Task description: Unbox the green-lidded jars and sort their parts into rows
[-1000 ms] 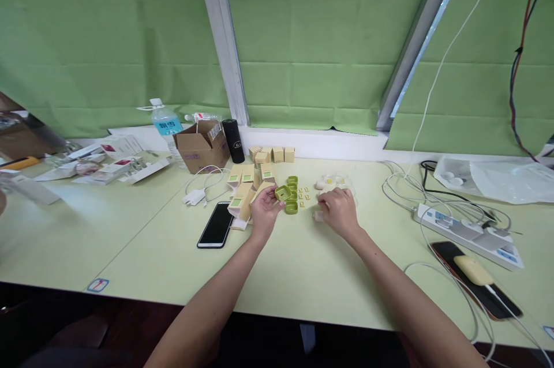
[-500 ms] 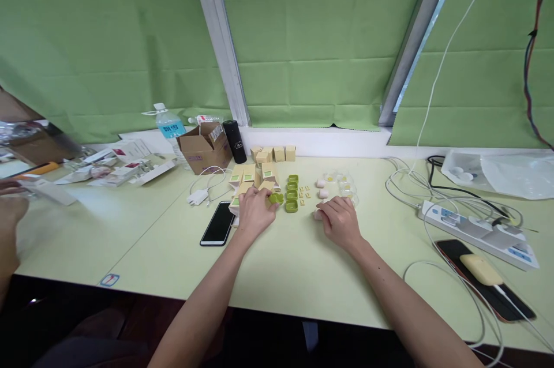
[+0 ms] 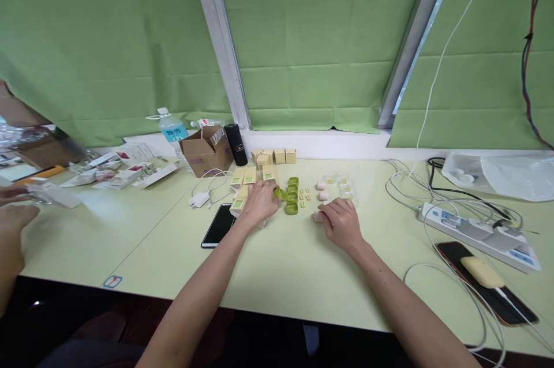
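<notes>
My left hand (image 3: 261,202) is closed at the fingertips on a small green plastic piece (image 3: 280,194), just left of a column of several open green square containers (image 3: 292,207). Small cream boxes with green labels (image 3: 237,205) lie around and behind that hand. My right hand (image 3: 343,221) pinches a small pale pink-white block (image 3: 318,217) at the table surface. Two similar pale blocks (image 3: 323,196) sit just beyond it. Tiny yellow pieces (image 3: 302,198) lie in rows beside the green containers. Clear round packs with yellow centres (image 3: 346,188) stand past my right hand.
A black phone (image 3: 217,226), a white charger (image 3: 199,199), a cardboard box (image 3: 206,151) and a black flask (image 3: 235,144) are at left. On the right lie a power strip (image 3: 480,235), cables and another phone (image 3: 489,281). A co-worker's hands (image 3: 15,215) show at far left.
My left hand has moved slightly right and away from me, bringing the green piece closer to the green containers. My right hand stays at the pale block.
</notes>
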